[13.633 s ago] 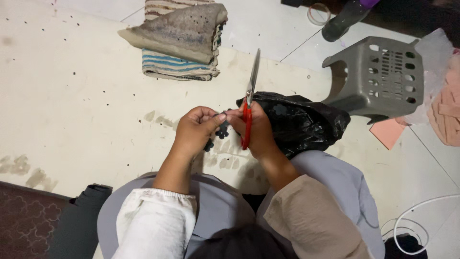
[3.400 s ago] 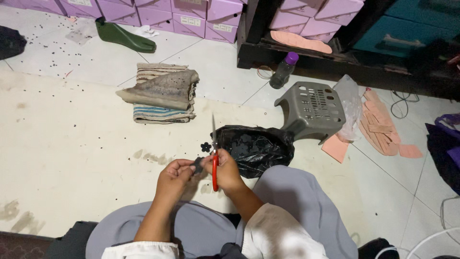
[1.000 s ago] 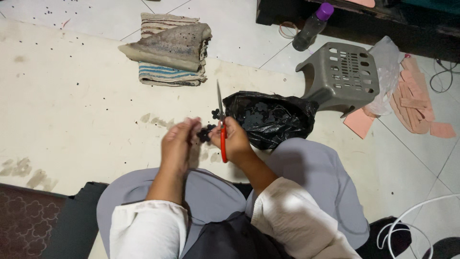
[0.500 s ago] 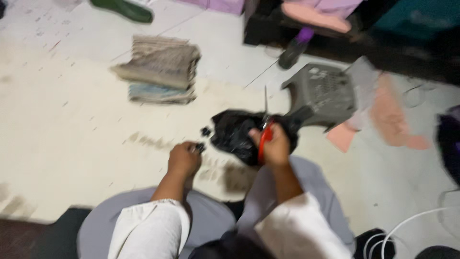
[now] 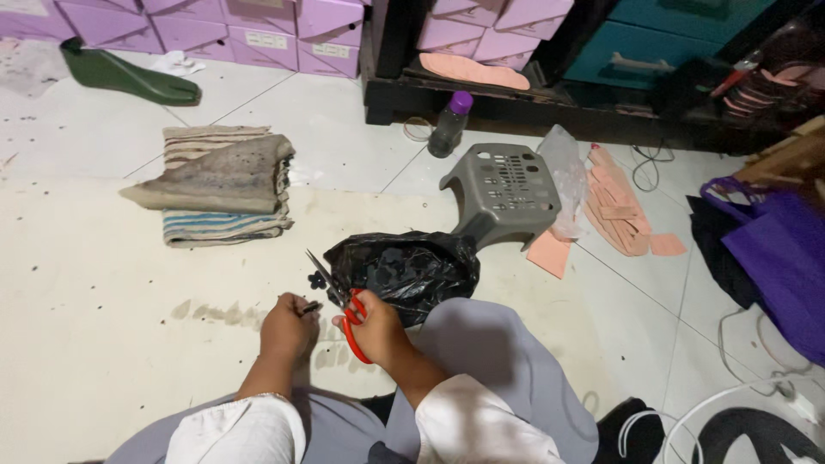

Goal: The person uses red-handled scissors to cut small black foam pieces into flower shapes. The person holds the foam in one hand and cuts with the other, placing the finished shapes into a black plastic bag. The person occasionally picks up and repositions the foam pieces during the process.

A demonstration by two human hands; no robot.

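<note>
The pale tiled floor [image 5: 344, 146] carried a cream mat [image 5: 103, 344]. On these lay folded striped cloths [image 5: 219, 185], a black plastic bag [image 5: 404, 271], a grey plastic stool [image 5: 503, 193] and pink cut-out pieces [image 5: 623, 215].

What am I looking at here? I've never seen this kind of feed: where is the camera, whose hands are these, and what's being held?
One camera sits on a person's head and looks down, so both hands are that person's own; there is no machine. The right hand has red-handled scissors in its grip. The left hand pinches a small dark piece near the blades. Just beyond lies an open black plastic bag of dark pieces, and a small black flower-shaped cutout beside it. On the floor further off: folded cloths, a grey plastic stool, pink cut-outs.
</note>
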